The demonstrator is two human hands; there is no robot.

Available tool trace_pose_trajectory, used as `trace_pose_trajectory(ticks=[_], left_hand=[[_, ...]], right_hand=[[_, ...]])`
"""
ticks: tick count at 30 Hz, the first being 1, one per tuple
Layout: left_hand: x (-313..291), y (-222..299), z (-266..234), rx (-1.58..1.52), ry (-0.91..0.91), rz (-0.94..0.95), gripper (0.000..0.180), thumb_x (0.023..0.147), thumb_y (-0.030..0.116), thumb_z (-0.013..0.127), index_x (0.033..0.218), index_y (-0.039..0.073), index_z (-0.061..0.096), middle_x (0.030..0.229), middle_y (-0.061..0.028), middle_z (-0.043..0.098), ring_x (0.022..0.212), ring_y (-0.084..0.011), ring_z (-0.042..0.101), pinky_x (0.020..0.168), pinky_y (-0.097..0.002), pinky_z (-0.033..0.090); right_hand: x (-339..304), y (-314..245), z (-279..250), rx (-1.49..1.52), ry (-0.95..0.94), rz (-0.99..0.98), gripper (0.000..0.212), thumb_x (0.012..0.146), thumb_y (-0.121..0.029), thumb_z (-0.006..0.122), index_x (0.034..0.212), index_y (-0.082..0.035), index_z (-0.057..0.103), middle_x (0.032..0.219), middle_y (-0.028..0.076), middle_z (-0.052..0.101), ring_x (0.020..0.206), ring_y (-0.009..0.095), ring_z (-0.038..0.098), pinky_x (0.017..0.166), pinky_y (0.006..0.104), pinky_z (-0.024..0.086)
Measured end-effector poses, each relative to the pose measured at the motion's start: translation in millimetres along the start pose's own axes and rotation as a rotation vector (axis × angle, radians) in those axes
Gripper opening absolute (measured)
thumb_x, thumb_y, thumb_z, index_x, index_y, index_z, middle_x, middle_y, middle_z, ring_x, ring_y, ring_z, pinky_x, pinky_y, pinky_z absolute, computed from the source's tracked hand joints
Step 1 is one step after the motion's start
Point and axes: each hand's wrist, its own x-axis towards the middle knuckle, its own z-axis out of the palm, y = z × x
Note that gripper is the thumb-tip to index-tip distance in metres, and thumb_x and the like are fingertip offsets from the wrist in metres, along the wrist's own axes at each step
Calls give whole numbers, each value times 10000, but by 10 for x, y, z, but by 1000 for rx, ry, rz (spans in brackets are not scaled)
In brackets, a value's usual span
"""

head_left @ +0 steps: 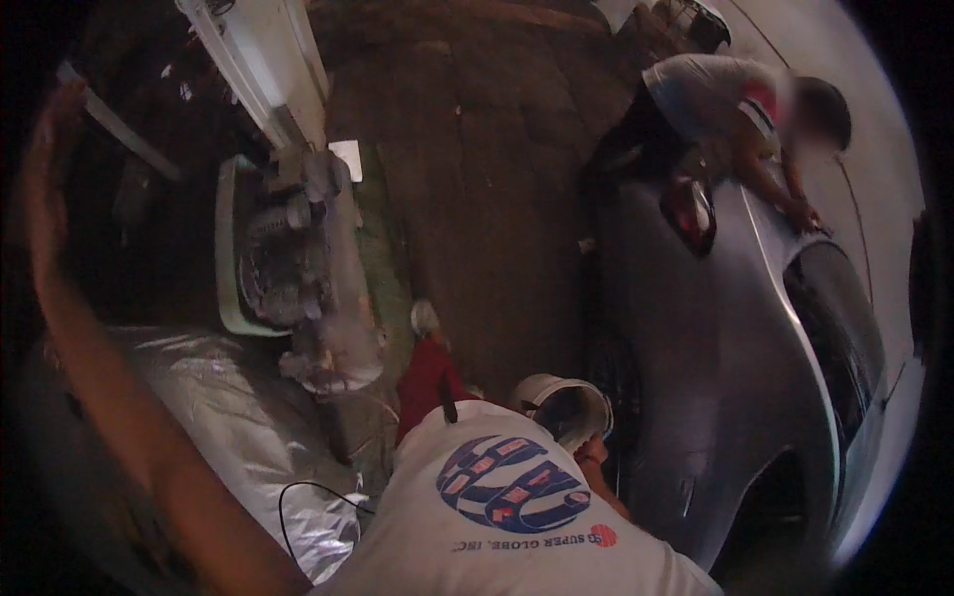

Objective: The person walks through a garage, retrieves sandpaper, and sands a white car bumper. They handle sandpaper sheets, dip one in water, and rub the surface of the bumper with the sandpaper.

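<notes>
My left arm stretches out along the left side, and my left hand (62, 109) is raised far off in the dark, close to a pale bar (124, 129); its fingers are too dim and blurred to read. Low at my right side, my right hand (592, 450) is closed at the near edge of a whitish bucket (602, 397). The bucket hangs beside my hip with its open top showing and a dark inside. What lies in it is too dark to make out.
A silvery car body (686, 368) stands at the right. Another person (715, 99) leans over its far end, hands on it. At left are a machine (333, 248) on a green mat, a white post (268, 70), a silvery sheet (238, 417) and a black cable (288, 497).
</notes>
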Motion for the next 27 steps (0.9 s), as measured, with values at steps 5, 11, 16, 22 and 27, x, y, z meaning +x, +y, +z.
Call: trace_pose_trajectory(ticks=[5, 11, 16, 22, 27], left_hand=[[1845, -830, -133, 358, -134, -88, 616, 1136, 449, 450, 1580, 23, 487, 1620, -137, 500, 1524, -259, 437, 1306, -440, 254], [3630, -2322, 1027, 303, -166, -200, 626, 1111, 459, 517, 1547, 10, 526, 1598, -141, 525, 1489, -257, 480, 1275, -419, 312], [4993, -2892, 2585, 296, -342, -147, 656, 1054, 542, 614, 1480, 44, 587, 1451, -111, 637, 1321, -265, 599, 1174, -434, 420], [5901, -3961, 4846, 588, -578, -256, 718, 1034, 579, 617, 1478, 15, 600, 1454, -137, 640, 1358, -270, 574, 1191, -409, 394], [5955, -5970, 5468, 562, -538, -635, 695, 1038, 552, 624, 1487, 21, 596, 1464, -151, 653, 1377, -267, 587, 1193, -395, 405]], right_hand=[[-825, 42, 2218, -119, -93, 28, 453, 942, -532, 671, 1024, -86, 685, 744, 114, 625, 549, 295, 560, 515, 441, 418], [-1297, -1469, 3678, -70, -146, 75, 427, 940, -518, 672, 1022, -99, 678, 742, 108, 619, 555, 293, 560, 526, 435, 424], [-1676, -2451, 4701, -97, -200, 122, 407, 932, -495, 685, 1031, -100, 683, 753, 107, 630, 573, 293, 577, 541, 437, 440], [-1576, -3824, 6372, -20, -223, 185, 385, 922, -467, 700, 1042, -102, 688, 766, 106, 642, 594, 293, 596, 560, 440, 459], [-1285, -5217, 7833, 48, -205, 249, 368, 914, -444, 712, 1051, -103, 693, 777, 106, 652, 611, 293, 613, 576, 442, 476]])
